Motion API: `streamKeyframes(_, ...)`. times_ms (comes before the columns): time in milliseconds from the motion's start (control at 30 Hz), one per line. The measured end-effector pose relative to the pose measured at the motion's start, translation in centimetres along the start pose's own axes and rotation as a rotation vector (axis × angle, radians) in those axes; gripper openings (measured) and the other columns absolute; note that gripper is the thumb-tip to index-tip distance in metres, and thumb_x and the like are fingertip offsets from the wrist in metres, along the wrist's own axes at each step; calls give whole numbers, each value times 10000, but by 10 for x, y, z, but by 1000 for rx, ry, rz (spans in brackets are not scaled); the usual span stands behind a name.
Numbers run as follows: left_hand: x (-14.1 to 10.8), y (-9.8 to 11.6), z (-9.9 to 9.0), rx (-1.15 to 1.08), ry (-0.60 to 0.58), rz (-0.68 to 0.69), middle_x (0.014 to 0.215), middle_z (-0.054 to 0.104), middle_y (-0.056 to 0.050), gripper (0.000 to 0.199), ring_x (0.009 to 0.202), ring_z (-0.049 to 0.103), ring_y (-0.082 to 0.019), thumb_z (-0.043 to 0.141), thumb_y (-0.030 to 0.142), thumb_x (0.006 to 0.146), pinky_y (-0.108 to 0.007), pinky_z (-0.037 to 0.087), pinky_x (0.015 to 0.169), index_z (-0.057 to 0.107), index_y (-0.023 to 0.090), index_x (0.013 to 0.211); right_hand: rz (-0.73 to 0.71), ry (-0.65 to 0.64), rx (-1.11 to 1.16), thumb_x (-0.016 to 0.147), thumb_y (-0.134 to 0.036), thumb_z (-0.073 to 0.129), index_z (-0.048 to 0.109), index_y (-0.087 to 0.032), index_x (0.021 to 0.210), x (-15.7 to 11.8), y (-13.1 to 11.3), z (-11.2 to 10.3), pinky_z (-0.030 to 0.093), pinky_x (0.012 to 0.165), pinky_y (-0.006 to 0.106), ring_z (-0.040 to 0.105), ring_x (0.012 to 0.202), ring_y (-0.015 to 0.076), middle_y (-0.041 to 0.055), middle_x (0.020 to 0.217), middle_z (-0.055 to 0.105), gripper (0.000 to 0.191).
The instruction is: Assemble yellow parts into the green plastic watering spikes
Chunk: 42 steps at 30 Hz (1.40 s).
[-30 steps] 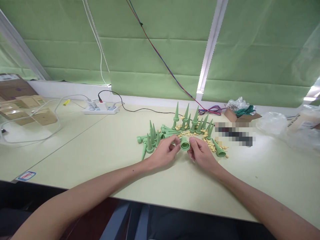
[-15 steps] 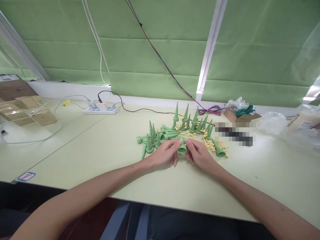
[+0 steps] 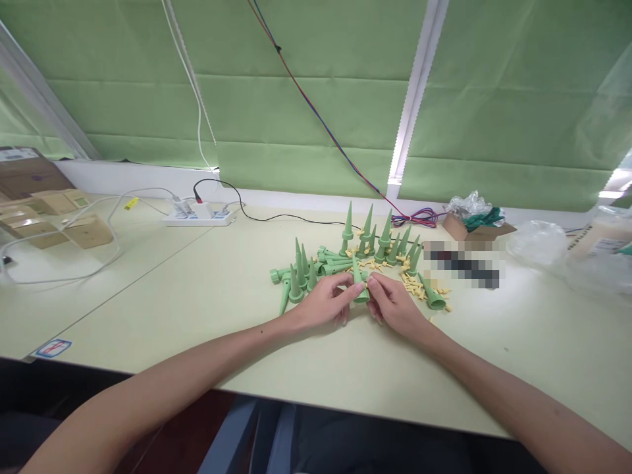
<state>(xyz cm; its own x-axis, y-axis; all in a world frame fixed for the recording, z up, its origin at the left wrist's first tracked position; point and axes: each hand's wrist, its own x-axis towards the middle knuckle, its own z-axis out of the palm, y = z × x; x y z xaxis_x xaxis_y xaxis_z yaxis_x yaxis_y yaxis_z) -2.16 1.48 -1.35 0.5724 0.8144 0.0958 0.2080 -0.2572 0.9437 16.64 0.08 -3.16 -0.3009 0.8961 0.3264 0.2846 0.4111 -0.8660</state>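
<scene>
My left hand [image 3: 332, 299] is closed around a green plastic watering spike [image 3: 363, 296], which stands nearly upright with its wide end down and its point up. My right hand [image 3: 392, 301] pinches a small yellow valve [image 3: 366, 285] against the side of that spike; the fingers largely hide it. Beyond my hands stand several other green spikes [image 3: 385, 237], some stacked in twos. More green spikes lie on their sides [image 3: 338, 263] in a heap to the left. Loose yellow valves [image 3: 412, 287] are strewn to the right, beside a tipped spike [image 3: 433, 296].
A white power strip [image 3: 200, 217] with cables sits at the back left of the table [image 3: 148, 289]. Cardboard boxes [image 3: 87, 230] are at far left. At the back right are an open carton [image 3: 476, 227], clear plastic bags [image 3: 538, 243] and a blurred-out dark object [image 3: 464, 265].
The spike between my hands has tilted from its open end facing me to nearly upright. My left thumb has shifted lower on it, and my right hand has hardly moved.
</scene>
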Motion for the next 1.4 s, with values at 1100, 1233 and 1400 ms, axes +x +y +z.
streamKeyframes(1100,-2,2,1,283,57,141,579,508,38,344,498,513,-127,517,486,941,-236,331,476,394,205,787,-11,4,-13,1021,-550,347,417,-218,623,0,-2,0,387,498,251,452,424,115,-43,447,471,523)
streamKeyframes(1233,-1,0,0,355,77,169,614,458,47,345,522,489,-115,530,491,935,-231,327,482,409,199,794,1,6,-21,1025,-536,343,409,-217,595,0,-2,-1,375,500,256,431,420,115,-40,433,457,540)
streamKeyframes(1400,0,-3,-1,397,119,252,717,464,33,323,586,470,-93,563,445,929,-218,358,526,453,181,781,11,22,-37,1024,-531,347,388,-218,552,0,-4,0,375,519,268,412,416,115,-37,408,440,568)
